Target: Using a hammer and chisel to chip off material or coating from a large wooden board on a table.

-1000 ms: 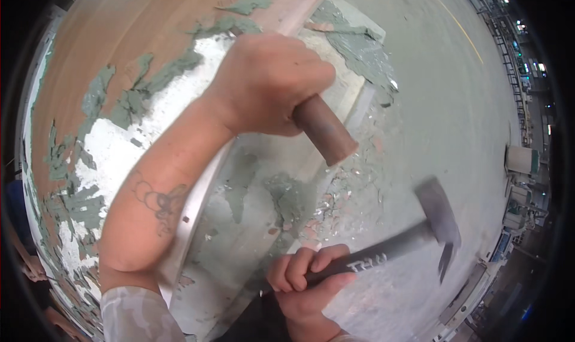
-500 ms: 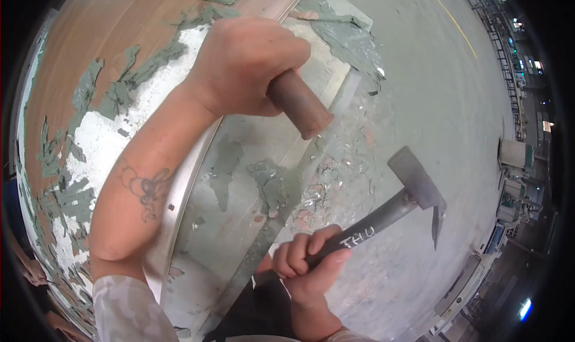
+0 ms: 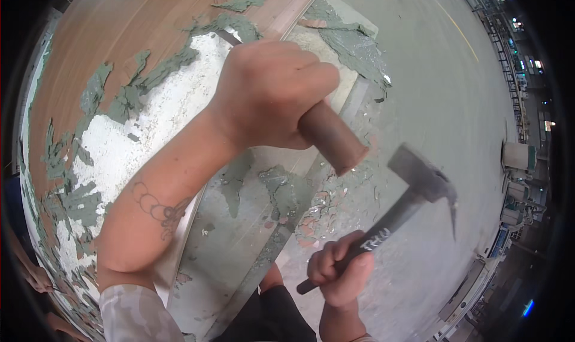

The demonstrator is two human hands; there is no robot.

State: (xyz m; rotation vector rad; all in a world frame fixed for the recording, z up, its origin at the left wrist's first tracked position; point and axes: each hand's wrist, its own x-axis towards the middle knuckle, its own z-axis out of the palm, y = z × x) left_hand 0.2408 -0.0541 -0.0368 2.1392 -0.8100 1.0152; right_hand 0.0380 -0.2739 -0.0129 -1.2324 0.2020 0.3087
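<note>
My left hand [image 3: 278, 96] is closed round the brown, worn cylindrical handle of a chisel [image 3: 333, 139]. The butt of the handle points down and right, and a dark strip of blade shows beyond the fist, over the board. Most of the blade is hidden by the hand. In my right hand [image 3: 342, 269] is a claw hammer [image 3: 422, 183] with a dark handle, gripped near its lower end. The hammer head is raised to the right of the chisel's butt, apart from it. Under my left arm lies a wood-faced board [image 3: 138, 24] with a bared white layer [image 3: 111, 141].
Torn grey-green flakes [image 3: 123, 102] cling to the board. Loose fragments [image 3: 317, 213] litter the floor beside its edge. Another person's hand [image 3: 39, 279] shows at the far left. Machinery [image 3: 518, 156] stands along the right side.
My left hand has moved right and slightly down with the chisel, and its blade now shows past the fist. My right hand has shifted right with the hammer.
</note>
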